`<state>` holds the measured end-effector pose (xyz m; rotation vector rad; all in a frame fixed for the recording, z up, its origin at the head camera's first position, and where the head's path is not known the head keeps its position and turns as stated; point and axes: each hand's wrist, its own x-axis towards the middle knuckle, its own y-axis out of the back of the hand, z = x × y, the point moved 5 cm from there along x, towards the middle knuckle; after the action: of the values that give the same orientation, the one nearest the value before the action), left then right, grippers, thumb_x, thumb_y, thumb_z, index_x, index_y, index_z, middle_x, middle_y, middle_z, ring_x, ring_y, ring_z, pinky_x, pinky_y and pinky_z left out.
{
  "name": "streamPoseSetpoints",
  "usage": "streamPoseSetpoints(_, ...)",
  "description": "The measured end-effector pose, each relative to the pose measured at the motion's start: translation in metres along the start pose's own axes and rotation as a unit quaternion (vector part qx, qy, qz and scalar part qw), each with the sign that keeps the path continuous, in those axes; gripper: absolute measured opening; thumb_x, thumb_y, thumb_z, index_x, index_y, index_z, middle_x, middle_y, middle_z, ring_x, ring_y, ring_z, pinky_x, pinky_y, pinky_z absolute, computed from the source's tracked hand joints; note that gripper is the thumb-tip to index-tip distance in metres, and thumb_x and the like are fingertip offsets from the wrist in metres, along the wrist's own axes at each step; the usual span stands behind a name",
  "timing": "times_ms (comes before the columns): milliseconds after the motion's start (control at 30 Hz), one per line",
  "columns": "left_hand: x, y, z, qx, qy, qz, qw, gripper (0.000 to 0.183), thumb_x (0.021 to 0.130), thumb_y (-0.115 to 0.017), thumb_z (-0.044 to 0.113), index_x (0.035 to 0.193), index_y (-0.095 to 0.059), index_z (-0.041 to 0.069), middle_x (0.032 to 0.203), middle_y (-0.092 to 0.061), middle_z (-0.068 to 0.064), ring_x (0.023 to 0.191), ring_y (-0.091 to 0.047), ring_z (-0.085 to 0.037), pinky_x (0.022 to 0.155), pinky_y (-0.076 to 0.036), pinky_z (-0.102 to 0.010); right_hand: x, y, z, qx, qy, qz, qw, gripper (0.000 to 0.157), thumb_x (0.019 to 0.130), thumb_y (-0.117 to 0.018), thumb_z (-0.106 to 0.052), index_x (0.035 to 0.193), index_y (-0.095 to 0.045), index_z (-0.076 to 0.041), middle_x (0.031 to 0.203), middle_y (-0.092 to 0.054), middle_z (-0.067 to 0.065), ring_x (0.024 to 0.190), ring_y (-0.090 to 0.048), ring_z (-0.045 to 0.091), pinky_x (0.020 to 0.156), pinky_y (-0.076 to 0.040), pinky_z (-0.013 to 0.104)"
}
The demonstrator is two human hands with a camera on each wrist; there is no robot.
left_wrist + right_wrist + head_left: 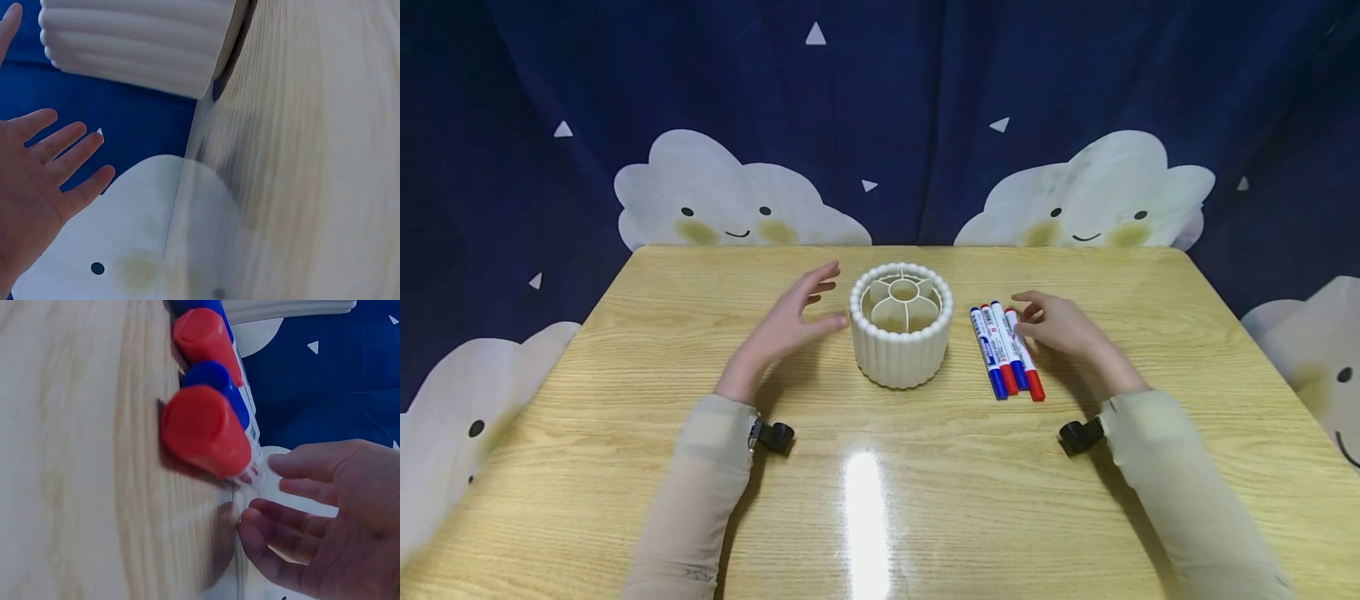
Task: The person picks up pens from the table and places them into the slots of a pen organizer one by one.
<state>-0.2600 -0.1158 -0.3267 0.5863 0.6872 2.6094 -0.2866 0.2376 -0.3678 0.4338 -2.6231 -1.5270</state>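
Left hand (786, 321): released, holding nothing. Fingers spread, palm turned right, thumb just beside the white holder (900, 358).

Right hand (1060, 323): released, fingers loosely bent, nothing in grasp. Positioned at the right of the marker row, just beside the rightmost marker (1026, 358). Contact: cannot tell.

Holder: upright on the table (955, 475), between left hand and markers. Round, with ribbed wall, beaded rim, and inner dividers set around a central ring.

Markers: four, lying side by side on the table, right of the holder, caps toward the near side. Order from left to right: blue-capped marker (988, 354), red-capped marker (997, 346), second blue-capped marker (1008, 342), then the rightmost, with red cap.

Forearms: in pale sleeves (681, 500), with a black camera (1081, 436) at each wrist.

Far side of table: dark blue curtain (917, 100) printed with white triangles and smiling clouds (730, 183).
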Motion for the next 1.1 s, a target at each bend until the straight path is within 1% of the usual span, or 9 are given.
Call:
streamPoseSetpoints(133,-0.001,-0.006,0.019,-0.017,-0.003,-0.014,0.9998,0.073,0.075,-0.065,0.018,0.134,-0.023,0.009,0.133,-0.030,-0.014,0.117,-0.033,-0.029,0.097,-0.027,-0.044,0.004,-0.003,-0.001,-0.010,-0.015,-0.024,1.000,0.052,0.080,-0.057,-0.022,0.124,-0.039,-0.003,0.105,-0.051,0.020,0.087,-0.050,0.028,0.062,-0.046,0.031)
streamPoseSetpoints(267,0.001,-0.011,0.026,-0.015,0.005,-0.027,0.9995,0.076,0.073,-0.066,0.018,0.134,-0.022,0.008,0.133,-0.029,-0.015,0.116,-0.034,-0.031,0.096,-0.028,-0.044,0.007,-0.005,-0.003,-0.017,-0.020,-0.035,0.999,0.050,0.080,-0.056,-0.021,0.123,-0.040,-0.001,0.103,-0.051,0.020,0.080,-0.050,0.026,0.058,-0.045,0.029)
streamPoseSetpoints(433,0.004,-0.016,0.027,-0.024,0.015,-0.043,0.9987,0.080,0.071,-0.069,0.018,0.134,-0.021,0.006,0.133,-0.030,-0.013,0.115,-0.036,-0.027,0.095,-0.029,-0.044,0.008,-0.006,-0.005,-0.009,-0.029,-0.044,0.999,0.047,0.080,-0.056,-0.020,0.119,-0.043,0.002,0.099,-0.051,0.019,0.072,-0.049,0.022,0.054,-0.042,0.025)
streamPoseSetpoints(667,0.007,-0.022,0.024,-0.050,0.033,-0.054,0.9968,0.080,0.069,-0.070,0.019,0.134,-0.024,0.011,0.129,-0.035,-0.008,0.109,-0.042,-0.024,0.091,-0.035,-0.043,0.006,-0.003,-0.008,0.022,-0.033,-0.042,0.998,0.041,0.077,-0.056,-0.014,0.113,-0.045,0.002,0.096,-0.050,0.019,0.065,-0.049,0.018,0.051,-0.043,0.025)
streamPoseSetpoints(800,0.008,-0.023,0.025,-0.062,0.036,-0.053,0.9960,0.080,0.069,-0.070,0.018,0.134,-0.024,0.013,0.130,-0.035,-0.007,0.109,-0.042,-0.024,0.090,-0.035,-0.044,0.003,0.005,-0.012,0.048,-0.042,-0.030,0.998,0.040,0.076,-0.055,-0.011,0.111,-0.042,0.003,0.097,-0.050,0.020,0.066,-0.054,0.022,0.053,-0.047,0.027)
streamPoseSetpoints(933,0.007,-0.022,0.026,-0.072,0.036,-0.051,0.9955,0.079,0.069,-0.070,0.017,0.133,-0.025,0.012,0.128,-0.035,-0.008,0.108,-0.042,-0.025,0.089,-0.036,-0.045,0.001,0.016,-0.021,0.061,-0.050,-0.014,0.997,0.045,0.077,-0.056,-0.012,0.116,-0.037,0.002,0.101,-0.048,0.021,0.071,-0.054,0.027,0.056,-0.049,0.030)
streamPoseSetpoints(1033,0.006,-0.023,0.025,-0.078,0.037,-0.052,0.9948,0.080,0.069,-0.071,0.016,0.133,-0.024,0.010,0.127,-0.036,-0.009,0.108,-0.043,-0.025,0.089,-0.037,-0.045,-0.001,0.022,-0.027,0.062,-0.046,-0.007,0.997,0.046,0.078,-0.056,-0.013,0.118,-0.037,0.002,0.104,-0.047,0.022,0.072,-0.055,0.028,0.058,-0.050,0.032)
streamPoseSetpoints(1100,0.006,-0.024,0.024,-0.080,0.036,-0.054,0.9946,0.080,0.069,-0.071,0.016,0.133,-0.024,0.009,0.127,-0.036,-0.010,0.108,-0.043,-0.025,0.089,-0.037,-0.045,-0.001,0.026,-0.031,0.059,-0.035,0.004,0.998,0.044,0.077,-0.056,-0.012,0.117,-0.040,0.000,0.104,-0.048,0.021,0.071,-0.055,0.027,0.058,-0.050,0.033)
